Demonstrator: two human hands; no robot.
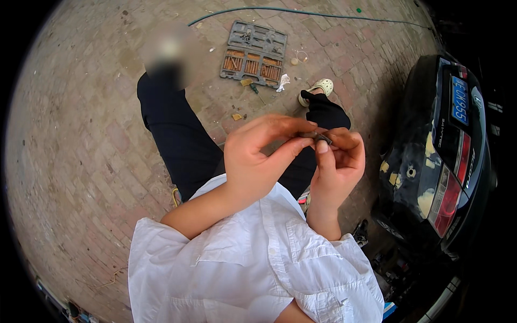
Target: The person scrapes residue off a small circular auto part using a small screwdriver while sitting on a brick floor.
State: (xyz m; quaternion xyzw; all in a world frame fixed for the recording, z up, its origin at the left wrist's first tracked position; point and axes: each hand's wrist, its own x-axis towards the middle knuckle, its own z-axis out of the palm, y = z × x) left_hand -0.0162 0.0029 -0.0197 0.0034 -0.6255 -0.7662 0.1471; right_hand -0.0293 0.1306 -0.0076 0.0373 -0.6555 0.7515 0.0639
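Observation:
Both hands meet in front of my body, over my lap. A small dark piece, dull and metal-looking, sits between the fingertips; its exact kind is too small to make out. My left hand pinches the piece's left end between thumb and forefinger. Gripping the right end, my right hand has its thumb on top and its fingers curled, which hides part of the piece. Beyond the hands an open grey tool case lies on the ground, with several rusty-brown rods in its compartments.
A green-handled tool and yellowish scraps lie near the case. Across the far paving runs a green hose. At right stands a black car with pale patches on its bodywork. My dark-trousered legs are spread apart.

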